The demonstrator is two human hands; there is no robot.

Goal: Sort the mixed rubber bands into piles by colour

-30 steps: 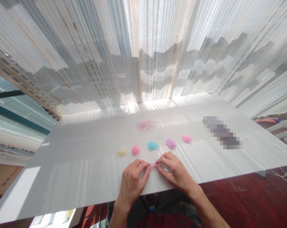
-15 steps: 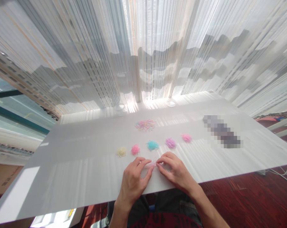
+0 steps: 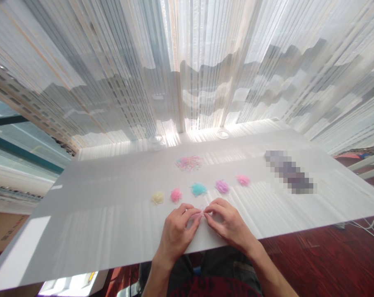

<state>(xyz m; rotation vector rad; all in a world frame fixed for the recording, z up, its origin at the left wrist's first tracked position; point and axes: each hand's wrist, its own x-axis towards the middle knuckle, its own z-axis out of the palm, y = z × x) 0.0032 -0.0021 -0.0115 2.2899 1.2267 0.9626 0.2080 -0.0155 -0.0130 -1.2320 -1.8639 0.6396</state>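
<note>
At the table's near edge, my left hand pinches thumb and forefinger together on some pale pink strands. My right hand meets it from the other side, its thumb and fingertips closed on the same strands. Most of this small bunch is hidden by the fingers. Just beyond my hands lies a row of small piles of thin strands: pale yellow, bright pink, turquoise, purple and light pink. Behind them spreads a looser mixed-colour pile.
The white table reaches back to a striped sheer curtain. Two clear round dishes stand by its far edge. A blurred-out dark object lies on the right. White cables run over the red-brown floor.
My left hand has shifted slightly right, and its thumb and forefinger have closed together. Less of the pale pink bunch shows between my hands. My right hand has barely moved.
</note>
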